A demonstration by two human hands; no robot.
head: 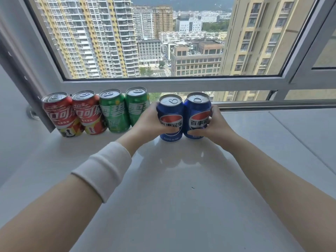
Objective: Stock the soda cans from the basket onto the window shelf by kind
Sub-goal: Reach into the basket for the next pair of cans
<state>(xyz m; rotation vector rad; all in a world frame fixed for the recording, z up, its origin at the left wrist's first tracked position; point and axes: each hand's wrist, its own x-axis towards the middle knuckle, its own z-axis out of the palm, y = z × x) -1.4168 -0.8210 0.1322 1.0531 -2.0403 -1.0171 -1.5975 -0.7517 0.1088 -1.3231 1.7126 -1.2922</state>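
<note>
Six cans on shelf (181, 197): red cans (60, 113) 9 o'clock, green cans (114, 113) 10, blue cans (171, 113) touching at 12, left hand (151, 119) gripping one, right hand (216, 124) the other. Basket unseen; sorting looks nearly done.

The left hand (151, 122) is covering bits of the left blue can (170, 110) and the nearest green can (136, 108); the right hand (216, 124) is covering the side of the right blue can (197, 110).

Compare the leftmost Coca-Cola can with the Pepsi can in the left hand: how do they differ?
The Coca-Cola can is red with white lettering; the Pepsi can is blue with a red-white roundel. The Coca-Cola can stands untouched at the row's left end; the left hand grips the Pepsi can. Both stand on the window shelf, unopened.
</note>
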